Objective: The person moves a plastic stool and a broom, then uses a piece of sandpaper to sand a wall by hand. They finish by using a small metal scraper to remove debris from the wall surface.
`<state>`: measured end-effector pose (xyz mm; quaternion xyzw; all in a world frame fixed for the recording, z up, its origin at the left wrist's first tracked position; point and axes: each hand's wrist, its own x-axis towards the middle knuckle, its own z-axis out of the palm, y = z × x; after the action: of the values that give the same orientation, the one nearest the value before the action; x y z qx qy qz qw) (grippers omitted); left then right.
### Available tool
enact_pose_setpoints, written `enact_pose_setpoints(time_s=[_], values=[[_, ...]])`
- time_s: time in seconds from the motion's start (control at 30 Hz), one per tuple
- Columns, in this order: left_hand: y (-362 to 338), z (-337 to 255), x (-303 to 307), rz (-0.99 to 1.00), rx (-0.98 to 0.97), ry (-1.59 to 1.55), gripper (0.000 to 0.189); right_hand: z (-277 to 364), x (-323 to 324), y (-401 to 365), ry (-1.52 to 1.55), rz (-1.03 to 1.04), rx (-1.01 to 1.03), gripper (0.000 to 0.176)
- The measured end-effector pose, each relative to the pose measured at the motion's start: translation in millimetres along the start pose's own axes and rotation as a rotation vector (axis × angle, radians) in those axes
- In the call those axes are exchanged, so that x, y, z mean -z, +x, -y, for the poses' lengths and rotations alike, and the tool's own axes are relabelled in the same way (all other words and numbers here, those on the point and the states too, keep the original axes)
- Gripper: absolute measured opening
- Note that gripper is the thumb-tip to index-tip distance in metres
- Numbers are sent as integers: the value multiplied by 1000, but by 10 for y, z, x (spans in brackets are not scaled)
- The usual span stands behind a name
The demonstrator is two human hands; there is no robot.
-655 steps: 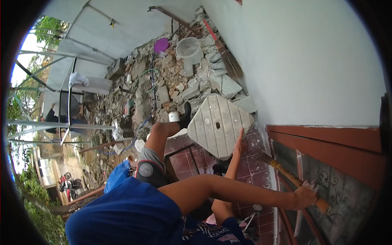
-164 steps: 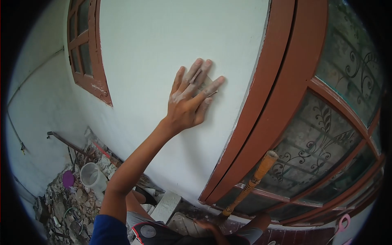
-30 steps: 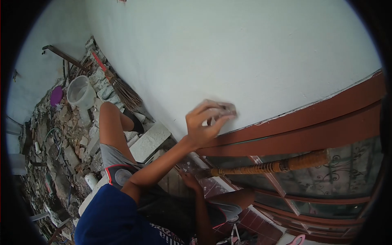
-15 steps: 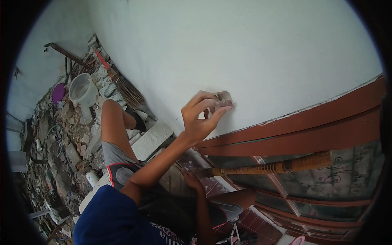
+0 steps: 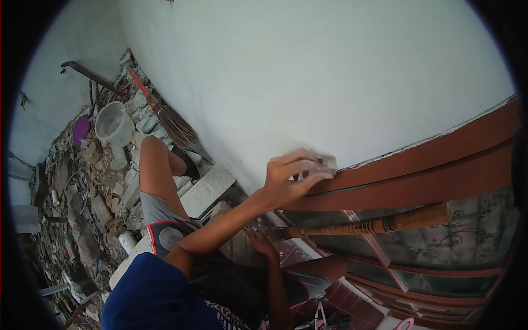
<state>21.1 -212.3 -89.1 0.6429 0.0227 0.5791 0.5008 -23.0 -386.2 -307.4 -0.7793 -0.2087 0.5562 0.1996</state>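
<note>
My left hand [image 5: 289,179] is closed, pinching a small grey-brown piece [image 5: 328,163] that looks like folded sandpaper. It presses flat on the white wall [image 5: 352,99], just above the reddish-brown wooden frame [image 5: 407,168]. Motion blurs the fingers somewhat. Lower down, my right hand [image 5: 261,243] hangs between my knees with its fingers loosely apart. Beside it is the dark end of a pole with a bound, yellowish-brown wrapping [image 5: 374,223]; no grip on it shows.
Broken bricks and rubble [image 5: 102,209] cover the ground at left. A clear plastic tub [image 5: 114,124], a purple lid-like disc [image 5: 81,128] and a stick broom [image 5: 173,121] lie there. Pale blocks [image 5: 208,191] sit by my leg. Window glass [image 5: 467,236] is at right.
My left hand has slid down and to the right along the wall with the sandpaper, from bare wall to the frame's upper edge. My right hand stays about where it was.
</note>
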Motion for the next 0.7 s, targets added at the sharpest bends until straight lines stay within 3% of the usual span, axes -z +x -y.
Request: enact_pose_setpoints(time_s=[0.1,0.27,0.37,0.5,0.6,0.63,0.7], values=[[48,-89,-38,166,57,-108,16,-148,-31,26,-20,-60,58,57],[148,-84,92,84,208,-111,11,-82,-30,-29,-28,-123,87,56],[81,-166,-9,2,321,-185,18,-89,-14,40,8,-31,55,56],[121,-147,31,69,286,-148,20,-112,-6,9,16,-29,22,56],[174,-96,71,-2,407,-168,20,-123,-25,3,-2,-67,54,56],[144,-90,71,21,397,-155,11,-143,-57,-7,-24,-162,116,57],[50,-155,2,88,358,-151,11,-145,-119,34,-40,-250,188,60]])
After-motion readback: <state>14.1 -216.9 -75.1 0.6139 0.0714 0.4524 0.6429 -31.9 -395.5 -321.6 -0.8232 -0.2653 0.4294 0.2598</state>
